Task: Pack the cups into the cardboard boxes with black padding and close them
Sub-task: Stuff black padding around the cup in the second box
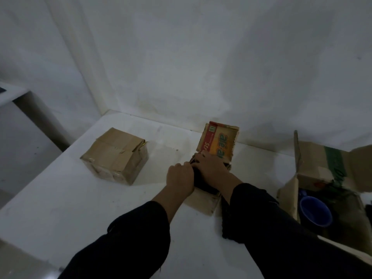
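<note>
An open cardboard box [203,200] sits mid-table, its printed red and yellow far flap [218,141] standing up. Black padding [203,183] fills its opening. My left hand [180,179] is at the box's left edge, fingers curled on the padding. My right hand [211,165] presses down on the padding from above. Any cup inside is hidden. A taped, closed cardboard box [115,156] stands to the left. At the right, a blue cup [315,211] lies in a larger open box [320,168] among dark padding.
The white table [80,208] meets a white wall behind the boxes. A strip of black padding [226,224] hangs beside my right sleeve. A cardboard corner [18,262] shows at the bottom left. A grey ledge [12,93] lies left of the table.
</note>
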{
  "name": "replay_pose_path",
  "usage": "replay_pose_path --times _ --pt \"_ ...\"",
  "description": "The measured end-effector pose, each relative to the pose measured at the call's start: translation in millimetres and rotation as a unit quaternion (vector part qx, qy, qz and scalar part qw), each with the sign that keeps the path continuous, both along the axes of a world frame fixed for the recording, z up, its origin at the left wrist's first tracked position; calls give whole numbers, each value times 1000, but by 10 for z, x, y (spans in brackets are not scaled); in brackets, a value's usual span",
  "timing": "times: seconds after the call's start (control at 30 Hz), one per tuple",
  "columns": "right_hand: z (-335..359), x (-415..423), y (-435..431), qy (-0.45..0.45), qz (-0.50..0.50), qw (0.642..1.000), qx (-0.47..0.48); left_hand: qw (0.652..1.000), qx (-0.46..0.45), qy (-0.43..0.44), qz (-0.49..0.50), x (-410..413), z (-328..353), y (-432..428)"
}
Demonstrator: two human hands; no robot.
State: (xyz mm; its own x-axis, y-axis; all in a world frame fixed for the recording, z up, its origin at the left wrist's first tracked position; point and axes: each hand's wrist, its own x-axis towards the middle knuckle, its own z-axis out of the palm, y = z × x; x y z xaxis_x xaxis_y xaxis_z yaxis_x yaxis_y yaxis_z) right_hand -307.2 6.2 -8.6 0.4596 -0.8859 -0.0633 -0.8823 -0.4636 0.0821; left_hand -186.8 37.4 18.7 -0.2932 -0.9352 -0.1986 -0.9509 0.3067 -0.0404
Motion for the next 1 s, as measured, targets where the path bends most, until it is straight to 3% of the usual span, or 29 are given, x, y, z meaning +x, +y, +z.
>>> replay_pose_path --times 0.27,0.63,0.8,1.0 --pt "-19 -21 23 31 13 999 -5 997 -16 0 72 -117 65 -93" --pt "-120 -8 -27 16 -6 999 50 995 -83 -51 31 36 -91 -41" --pt "-106 -16 -6 18 -25 996 80 998 -58 -8 9 92 -108 -21" --pt "-94 -3 24 -2 -37 994 102 999 -20 -32 -19 194 -87 -32"
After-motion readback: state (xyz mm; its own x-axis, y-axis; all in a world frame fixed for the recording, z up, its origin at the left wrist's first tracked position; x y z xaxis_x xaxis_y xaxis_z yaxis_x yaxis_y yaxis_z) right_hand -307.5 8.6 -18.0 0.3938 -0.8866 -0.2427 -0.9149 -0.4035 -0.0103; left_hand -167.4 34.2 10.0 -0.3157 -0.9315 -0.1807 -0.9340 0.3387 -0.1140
